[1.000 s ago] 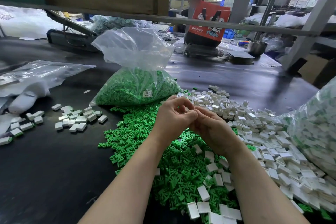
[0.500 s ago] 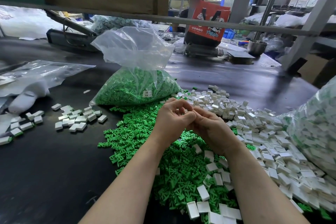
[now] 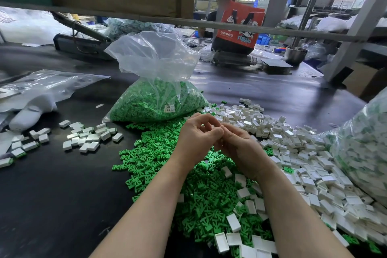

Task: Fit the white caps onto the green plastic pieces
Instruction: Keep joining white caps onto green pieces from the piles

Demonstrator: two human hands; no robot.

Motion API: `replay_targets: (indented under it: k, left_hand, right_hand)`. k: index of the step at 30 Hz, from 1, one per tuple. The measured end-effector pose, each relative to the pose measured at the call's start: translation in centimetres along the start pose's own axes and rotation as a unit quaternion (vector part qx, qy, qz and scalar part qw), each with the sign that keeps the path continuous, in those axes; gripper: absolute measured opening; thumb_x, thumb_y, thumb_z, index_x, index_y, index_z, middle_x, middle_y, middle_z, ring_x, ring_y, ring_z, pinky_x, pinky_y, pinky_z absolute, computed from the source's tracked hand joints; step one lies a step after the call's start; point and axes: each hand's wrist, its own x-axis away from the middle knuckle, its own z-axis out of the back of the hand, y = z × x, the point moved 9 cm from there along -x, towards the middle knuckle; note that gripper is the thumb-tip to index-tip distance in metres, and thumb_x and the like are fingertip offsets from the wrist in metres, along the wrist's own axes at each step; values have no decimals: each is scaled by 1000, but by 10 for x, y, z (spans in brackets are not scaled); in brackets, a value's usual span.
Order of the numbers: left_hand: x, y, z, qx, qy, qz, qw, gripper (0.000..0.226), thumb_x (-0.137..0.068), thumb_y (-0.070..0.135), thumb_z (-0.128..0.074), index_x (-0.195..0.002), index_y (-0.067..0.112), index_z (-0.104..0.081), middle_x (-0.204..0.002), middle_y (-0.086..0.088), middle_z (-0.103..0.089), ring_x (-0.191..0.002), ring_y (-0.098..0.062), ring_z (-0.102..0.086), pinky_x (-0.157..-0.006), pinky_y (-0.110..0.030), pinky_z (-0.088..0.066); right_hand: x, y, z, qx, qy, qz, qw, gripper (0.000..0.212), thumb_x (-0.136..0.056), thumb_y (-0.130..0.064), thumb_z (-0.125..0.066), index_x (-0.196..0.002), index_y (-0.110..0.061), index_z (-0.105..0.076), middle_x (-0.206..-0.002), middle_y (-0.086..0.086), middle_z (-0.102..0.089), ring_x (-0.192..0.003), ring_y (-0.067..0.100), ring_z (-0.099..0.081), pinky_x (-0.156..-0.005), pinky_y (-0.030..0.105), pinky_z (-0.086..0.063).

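Loose green plastic pieces [image 3: 159, 157] lie heaped at lower centre of the frame, with small rectangular white caps [image 3: 293, 144] piled to their right and a few scattered among them.

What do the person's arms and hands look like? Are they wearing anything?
Both arms are bare, with no sleeves showing. The left hand and right hand wear no gloves, and no rings, watch or bracelets show.
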Motion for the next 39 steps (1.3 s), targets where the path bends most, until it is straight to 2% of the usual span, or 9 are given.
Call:
replay_targets:
  k: [7,12,19,24,27,32,35,37,39]
  left_hand:
    - [-4,2,9,-23,9,8,1000,19,-84,-2,-61,-72,12,-64,-59,-3,-60,-50,-10,-56,-51,-21,-47]
    - [-10,2,83,-76,138,42,987,11,-88,12,-64,-80,18,-64,-83,-7,-72,-75,-16,-68,-68,-26,-56]
    - [14,-17,187,-415,271,133,858,11,-85,28,-69,-84,17,-72,-84,-9,-72,-82,-32,-65,-66,-32,-46]
    - [26,-24,208,-488,311,202,790,9,-83,16,-64,-90,21,-68,-94,-11,-68,-91,-36,-62,-67,-34,-39]
    - [27,-24,209,-510,313,211,773,15,-84,12,-60,-95,21,-67,-100,-11,-68,-96,-36,-62,-72,-36,-41]
    - [21,-17,195,-519,283,208,780,23,-80,13,-64,-100,23,-70,-105,-10,-68,-99,-35,-61,-74,-35,-45]
    - [10,-4,169,-499,257,147,815,10,-85,24,-67,-95,23,-70,-93,-3,-69,-82,-26,-59,-65,-30,-43]
    - [2,3,140,-471,217,100,849,8,-88,28,-66,-92,22,-70,-84,3,-68,-76,-19,-61,-65,-30,-50]
    - [-4,5,107,-447,160,69,878,8,-89,29,-64,-90,22,-69,-81,7,-68,-75,-15,-65,-68,-34,-57]
  right_hand:
    - [-3,-5,-1,63,25,20,998,33,-95,-42,-56,-98,-12,-70,-70,3,-61,-66,16,-46,-61,29,-32]
    - [0,-16,16,109,108,51,987,29,-96,-33,-54,-86,-11,-70,-62,3,-62,-53,6,-48,-52,14,-39]
    - [7,-27,40,239,242,70,938,19,-99,-17,-56,-85,-13,-68,-64,0,-61,-46,8,-45,-46,23,-35]
    - [16,-39,55,404,329,52,852,11,-97,-18,-58,-91,-14,-66,-69,-7,-60,-59,7,-55,-46,11,-35]
    - [21,-39,60,509,353,10,785,20,-96,-19,-58,-110,-8,-66,-80,1,-66,-74,17,-60,-63,27,-51]
    - [29,-35,65,643,369,-90,665,30,-88,-16,-51,-116,-13,-59,-110,7,-63,-98,22,-38,-79,35,-32]
    - [32,-20,74,650,348,-191,648,60,-86,-15,-46,-146,-12,-37,-147,18,-41,-131,36,-31,-106,44,-30]
    - [35,-10,78,640,327,-248,649,68,-93,-20,-41,-156,-14,-15,-160,23,-17,-145,41,-13,-120,49,-11]
    - [33,-8,77,654,307,-259,641,62,-92,-21,-42,-152,-14,-28,-160,20,-19,-146,42,-13,-120,50,-8]
